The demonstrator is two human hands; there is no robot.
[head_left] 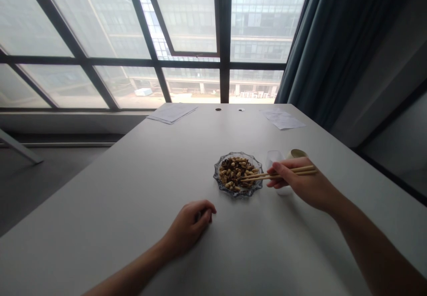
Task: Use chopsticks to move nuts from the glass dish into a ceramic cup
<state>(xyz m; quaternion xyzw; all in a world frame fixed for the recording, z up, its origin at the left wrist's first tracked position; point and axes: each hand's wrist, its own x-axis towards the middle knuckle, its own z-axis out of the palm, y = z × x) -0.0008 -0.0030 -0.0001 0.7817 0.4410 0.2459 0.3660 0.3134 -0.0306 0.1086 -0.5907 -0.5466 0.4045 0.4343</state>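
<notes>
A pair of wooden chopsticks (267,176) is gripped in my right hand (296,180), fingers closed around them. Their tips reach into a scalloped clear glass dish (220,188) and touch the food in it. That dish holds a mix of pale, peanut-like pieces (237,168) and darker brown bits. Lower and to the left, my left hand (190,225) rests on the white table, its fingers curled in with nothing seen in them. Behind my right hand stand a clear glass (274,155), partly covered, and a gold-topped round container (298,153), mostly hidden.
The white table (133,198) runs toward a large window (190,15). Paper sheets (171,113) lie at its far left, and more paper (283,119) at the far right. Two round holes pierce the far edge. A dark curtain (316,42) hangs on the right.
</notes>
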